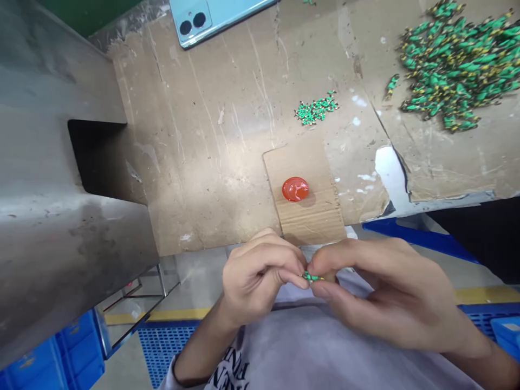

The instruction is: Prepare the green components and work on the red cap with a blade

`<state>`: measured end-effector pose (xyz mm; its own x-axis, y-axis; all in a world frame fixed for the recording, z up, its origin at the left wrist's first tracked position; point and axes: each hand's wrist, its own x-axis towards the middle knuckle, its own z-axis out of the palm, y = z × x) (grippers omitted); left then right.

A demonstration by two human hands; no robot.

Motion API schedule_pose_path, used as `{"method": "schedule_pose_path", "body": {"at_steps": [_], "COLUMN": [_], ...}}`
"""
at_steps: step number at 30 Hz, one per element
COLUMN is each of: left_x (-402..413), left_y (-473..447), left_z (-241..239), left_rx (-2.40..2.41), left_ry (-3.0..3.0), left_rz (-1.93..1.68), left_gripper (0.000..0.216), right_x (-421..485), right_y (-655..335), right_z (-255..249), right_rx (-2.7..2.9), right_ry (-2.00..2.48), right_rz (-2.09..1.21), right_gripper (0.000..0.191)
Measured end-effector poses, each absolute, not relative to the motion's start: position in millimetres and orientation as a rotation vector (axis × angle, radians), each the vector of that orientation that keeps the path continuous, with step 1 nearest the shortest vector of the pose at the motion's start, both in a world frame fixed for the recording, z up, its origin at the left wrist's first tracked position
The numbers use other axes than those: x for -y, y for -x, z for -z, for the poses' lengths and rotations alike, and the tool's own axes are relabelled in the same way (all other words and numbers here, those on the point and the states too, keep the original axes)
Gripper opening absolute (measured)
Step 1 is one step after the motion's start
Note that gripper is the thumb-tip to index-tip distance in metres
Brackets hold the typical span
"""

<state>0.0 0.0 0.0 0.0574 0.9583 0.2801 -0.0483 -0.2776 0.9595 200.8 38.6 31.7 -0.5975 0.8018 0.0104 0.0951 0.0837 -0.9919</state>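
Pinching one small green-and-yellow wire piece [312,277]: left hand [255,284] and right hand [385,292], fingertips closed together on it, meeting just below the table edge. Beyond the fingers: round red glossy button [295,189] on corrugated cardboard patch [309,216]; farther, small green pile [316,109]; far right, large heap [455,65].

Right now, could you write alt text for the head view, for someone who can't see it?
Two hands, left hand and right hand, pinch one small green part between their fingertips at a cardboard-covered table. On it lie a red button, green part piles and a phone.
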Motion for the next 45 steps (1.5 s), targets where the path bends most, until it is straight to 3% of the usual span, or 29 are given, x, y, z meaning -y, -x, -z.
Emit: {"method": "schedule_pose_path", "body": {"at_steps": [18,23,27,31,38,45], "left_x": [7,3,2,2,5,9], "left_y": [0,1,2,4,2,-1], "left_z": [5,3,1,-5,-16,-21], "left_rx": [-1.033,-0.955,-0.954,-0.972,-1.075,-1.138], "left_ry": [-1.573,-1.59,-1.501,-1.53,-1.515,-1.379], "left_rz": [-1.311,-1.383,-1.364,-1.294,-1.305,-1.252], "left_gripper": [0.02,0.008,0.019,0.014,0.012,0.015], "right_x": [-39,-41,-43,-35,-19,-25], "right_y": [-200,-205,-214,-226,-225,-220], "right_z": [-30,-29,-27,-24,-27,-21], "right_rx": [1.942,1.938,2.047,2.086,1.803,2.048], "right_ry": [0.874,0.781,0.691,0.752,0.93,0.757], "right_rz": [-1.539,-1.479,-1.419,-1.534,-1.743,-1.463], "right_gripper": [0.015,0.012,0.019,0.014,0.022,0.027]}}
